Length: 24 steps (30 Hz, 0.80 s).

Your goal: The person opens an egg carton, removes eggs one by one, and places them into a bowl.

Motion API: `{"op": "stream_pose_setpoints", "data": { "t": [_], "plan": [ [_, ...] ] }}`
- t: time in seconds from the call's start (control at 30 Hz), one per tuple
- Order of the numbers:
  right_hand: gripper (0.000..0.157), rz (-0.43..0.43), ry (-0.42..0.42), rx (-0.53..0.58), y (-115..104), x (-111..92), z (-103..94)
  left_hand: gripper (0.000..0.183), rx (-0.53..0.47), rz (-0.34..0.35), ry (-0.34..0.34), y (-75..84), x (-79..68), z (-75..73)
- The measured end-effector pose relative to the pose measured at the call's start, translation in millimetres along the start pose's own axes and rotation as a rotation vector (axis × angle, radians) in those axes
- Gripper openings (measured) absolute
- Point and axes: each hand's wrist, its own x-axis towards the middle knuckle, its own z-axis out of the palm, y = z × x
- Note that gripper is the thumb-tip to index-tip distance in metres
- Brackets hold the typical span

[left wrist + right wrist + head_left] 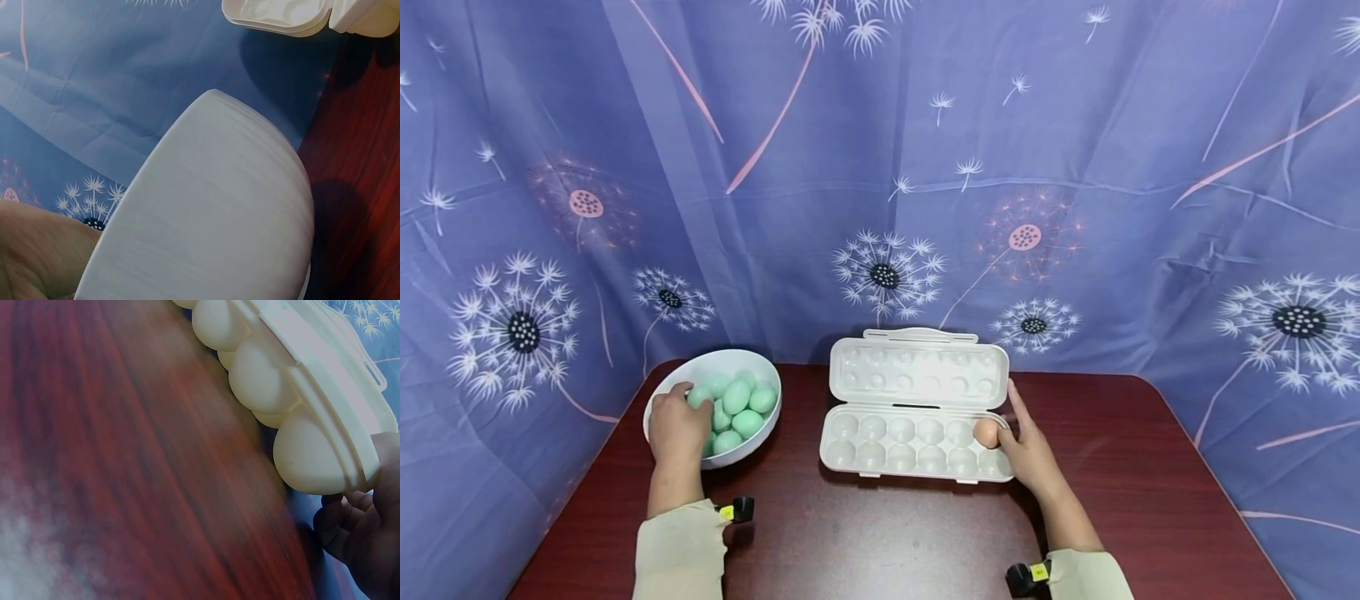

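Note:
A white bowl (722, 360) at the left holds several pale green eggs (747, 424). My left hand (677, 433) reaches over its near-left rim, thumb and fingers about one green egg (700, 395). The left wrist view shows mostly the bowl's outer wall (212, 187), which hides the fingertips. At centre right, a white plastic egg carton (917, 477) lies with its lid (919, 372) raised. One brown egg (987, 432) sits in the back row's right-end cup. My right hand (1033, 454) grips the carton's right end, thumb over the rim beside this egg, fingers curled below.
The dark red wooden table (895, 542) carries the bowl and the carton, with a gap between them. A blue curtain (917, 167) with dandelion prints hangs right behind the table's back edge and along its left side.

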Motion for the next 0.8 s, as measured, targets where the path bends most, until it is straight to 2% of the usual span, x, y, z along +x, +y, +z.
{"op": "stream_pose_setpoints", "data": {
  "t": [0.8],
  "plan": [
    [0.081,-0.007,0.004,-0.001,-0.3,0.6,0.3,0.046,-0.005,0.014,-0.01,0.6,0.1,0.4]
  ]
}}
